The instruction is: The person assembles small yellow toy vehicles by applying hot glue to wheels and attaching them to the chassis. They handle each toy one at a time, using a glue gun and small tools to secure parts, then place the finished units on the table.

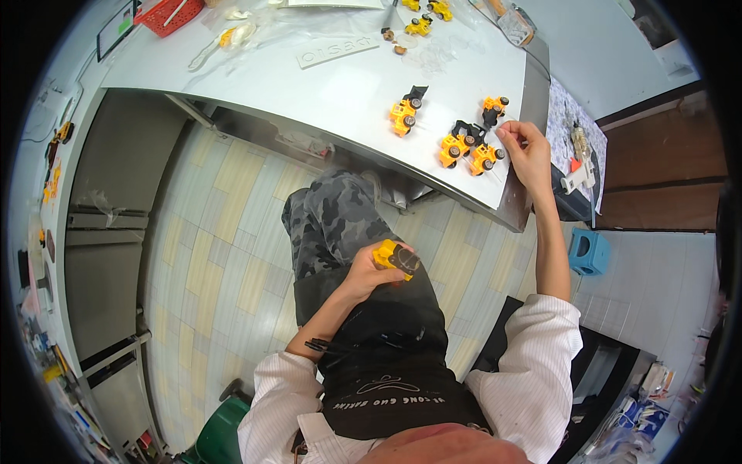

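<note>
My left hand (369, 271) rests over my lap and grips a yellow toy loader (394, 257) with black wheels. My right hand (525, 151) reaches to the near right corner of the grey table (325, 85), fingers pinched on something small that I cannot make out, right beside a cluster of three yellow toy loaders (470, 145). One more yellow toy loader (405, 110) stands alone a little to the left on the table.
More yellow toys (425, 17) and clear plastic bags (232, 35) lie at the table's far side, with a red basket (168, 14) at the far left. A blue stool (589, 252) stands right of my arm. Shelves line the left wall above a tiled floor.
</note>
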`<state>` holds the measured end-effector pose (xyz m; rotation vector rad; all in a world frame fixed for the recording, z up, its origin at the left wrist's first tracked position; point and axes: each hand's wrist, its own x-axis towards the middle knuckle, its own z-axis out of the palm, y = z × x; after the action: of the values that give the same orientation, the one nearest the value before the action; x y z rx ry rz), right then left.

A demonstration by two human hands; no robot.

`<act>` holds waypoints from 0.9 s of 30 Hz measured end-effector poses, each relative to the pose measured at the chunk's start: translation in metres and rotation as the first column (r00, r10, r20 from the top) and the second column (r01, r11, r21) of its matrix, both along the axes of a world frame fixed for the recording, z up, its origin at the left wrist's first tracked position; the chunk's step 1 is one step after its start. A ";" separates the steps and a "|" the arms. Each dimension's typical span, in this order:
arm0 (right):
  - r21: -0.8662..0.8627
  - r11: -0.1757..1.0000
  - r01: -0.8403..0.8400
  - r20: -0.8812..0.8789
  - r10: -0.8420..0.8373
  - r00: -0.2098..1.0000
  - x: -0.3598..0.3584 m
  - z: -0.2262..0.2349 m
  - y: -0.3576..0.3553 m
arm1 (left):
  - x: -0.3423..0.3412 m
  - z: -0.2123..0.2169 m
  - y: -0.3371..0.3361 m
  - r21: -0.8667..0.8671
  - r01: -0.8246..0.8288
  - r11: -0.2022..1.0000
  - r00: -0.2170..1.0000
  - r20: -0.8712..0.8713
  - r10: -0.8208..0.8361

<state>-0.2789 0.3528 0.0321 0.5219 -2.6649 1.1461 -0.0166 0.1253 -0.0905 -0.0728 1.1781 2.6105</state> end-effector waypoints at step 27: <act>0.111 0.994 0.012 0.142 -0.028 0.990 -0.006 0.008 0.001 | 0.000 -0.008 -0.005 0.010 -0.092 0.996 0.996 -0.003 0.093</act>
<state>-0.2851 0.3541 0.0400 0.4449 -2.8621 1.0741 -0.0171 0.1204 -0.0990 -0.1242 1.1898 2.6971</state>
